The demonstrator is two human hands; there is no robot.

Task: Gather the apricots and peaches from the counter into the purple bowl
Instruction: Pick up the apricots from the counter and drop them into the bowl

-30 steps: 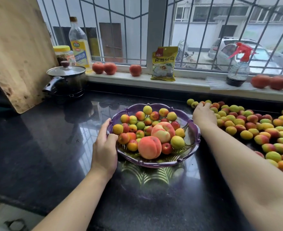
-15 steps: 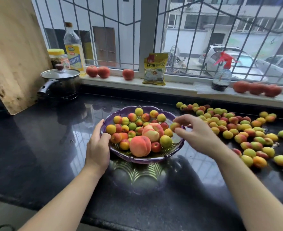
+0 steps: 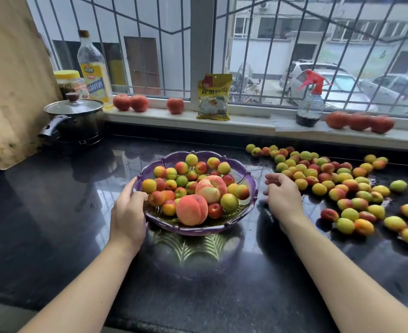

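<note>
oil bottle [image 3: 92,66] with a blurred yellow label at the counter's back left. left hand [image 3: 128,212] fingers grasp the bowl [image 3: 248,179] rim mid-counter, apricots and two peaches [image 3: 192,209] inside. yellow packet [image 3: 213,97] reads "食用", rest unclear. right hand [image 3: 282,197] fingers loosely curled, empty, beside loose apricots [image 3: 337,183] toward the right edge.

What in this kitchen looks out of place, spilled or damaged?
The counter is wet, with small water drops near the apricots scattered on it. The wooden board leaning at the left is stained and chipped along its lower edge. Nothing is tipped over; the bowl sits level, steadied by the left hand.
</note>
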